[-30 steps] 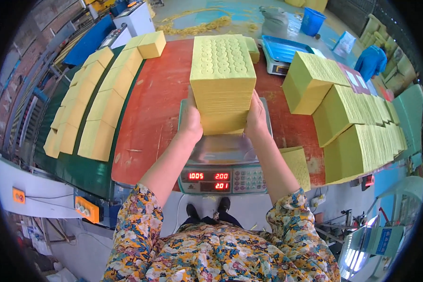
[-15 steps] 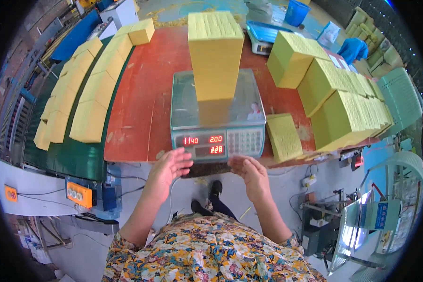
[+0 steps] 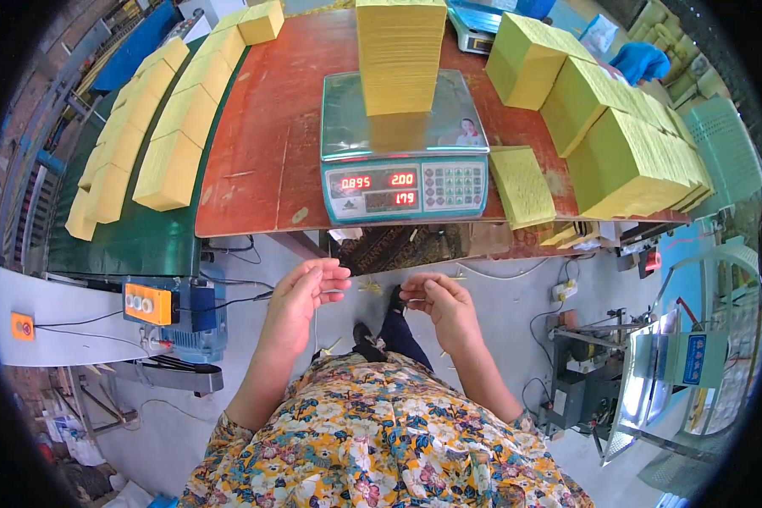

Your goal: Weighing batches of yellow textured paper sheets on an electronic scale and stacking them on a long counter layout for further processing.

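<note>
A tall block of stacked yellow paper sheets (image 3: 400, 63) stands upright on the steel pan of a teal-edged digital scale (image 3: 405, 178), whose red digits are lit. In front of the table edge my left hand (image 3: 295, 303) hangs in the air, fingers apart and holding nothing. Across from it, my right hand (image 3: 443, 311) is also off the table, fingers loosely bent toward the left, with nothing seen between them. Neither hand touches the scale or the stack. To the scale's right lies a thin pile of yellow sheets (image 3: 523, 188).
The scale rests on a red tabletop (image 3: 262, 152). More yellow stacks (image 3: 639, 161) stand at the right, and rows of yellow blocks (image 3: 168, 169) line a green surface at the left. Behind is a second blue scale (image 3: 474, 35). An orange control box (image 3: 147, 303) sits lower left.
My view has shifted, so the scale and stack appear higher. My hands have moved back from the scale's front edge, and its lit digits differ.
</note>
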Motion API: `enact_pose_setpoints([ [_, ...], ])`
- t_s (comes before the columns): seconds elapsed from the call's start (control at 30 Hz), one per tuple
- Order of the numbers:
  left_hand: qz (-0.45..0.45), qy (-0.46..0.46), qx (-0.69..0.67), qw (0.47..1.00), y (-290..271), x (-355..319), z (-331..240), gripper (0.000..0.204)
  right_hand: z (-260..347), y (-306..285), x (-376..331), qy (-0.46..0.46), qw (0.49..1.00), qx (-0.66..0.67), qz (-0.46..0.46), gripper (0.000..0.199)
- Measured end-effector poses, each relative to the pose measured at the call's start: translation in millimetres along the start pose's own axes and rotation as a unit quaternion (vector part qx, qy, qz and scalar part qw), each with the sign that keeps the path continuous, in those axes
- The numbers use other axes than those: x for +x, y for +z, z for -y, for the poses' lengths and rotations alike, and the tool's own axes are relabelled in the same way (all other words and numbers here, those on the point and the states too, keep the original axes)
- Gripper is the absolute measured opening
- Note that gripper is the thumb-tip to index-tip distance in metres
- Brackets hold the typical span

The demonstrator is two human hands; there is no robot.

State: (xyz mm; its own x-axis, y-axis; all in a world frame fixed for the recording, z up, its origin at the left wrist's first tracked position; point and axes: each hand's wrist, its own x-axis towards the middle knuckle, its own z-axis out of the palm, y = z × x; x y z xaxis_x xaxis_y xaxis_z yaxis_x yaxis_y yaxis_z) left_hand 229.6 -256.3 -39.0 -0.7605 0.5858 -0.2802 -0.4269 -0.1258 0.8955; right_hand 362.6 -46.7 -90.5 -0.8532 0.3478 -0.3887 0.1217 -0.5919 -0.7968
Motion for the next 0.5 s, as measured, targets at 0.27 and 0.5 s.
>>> enact_pose_setpoints([
  [0.27,0.002,-0.015,-0.002,1.000,-4,-4,8,0.031,-4,3,-1,-0.003,1.000,0.000,0.021,0.024],
  [0.5,0.009,-0.010,0.007,1.000,-3,20,0,0.032,7,-2,13,0.006,1.000,0.019,0.024,0.022],
])
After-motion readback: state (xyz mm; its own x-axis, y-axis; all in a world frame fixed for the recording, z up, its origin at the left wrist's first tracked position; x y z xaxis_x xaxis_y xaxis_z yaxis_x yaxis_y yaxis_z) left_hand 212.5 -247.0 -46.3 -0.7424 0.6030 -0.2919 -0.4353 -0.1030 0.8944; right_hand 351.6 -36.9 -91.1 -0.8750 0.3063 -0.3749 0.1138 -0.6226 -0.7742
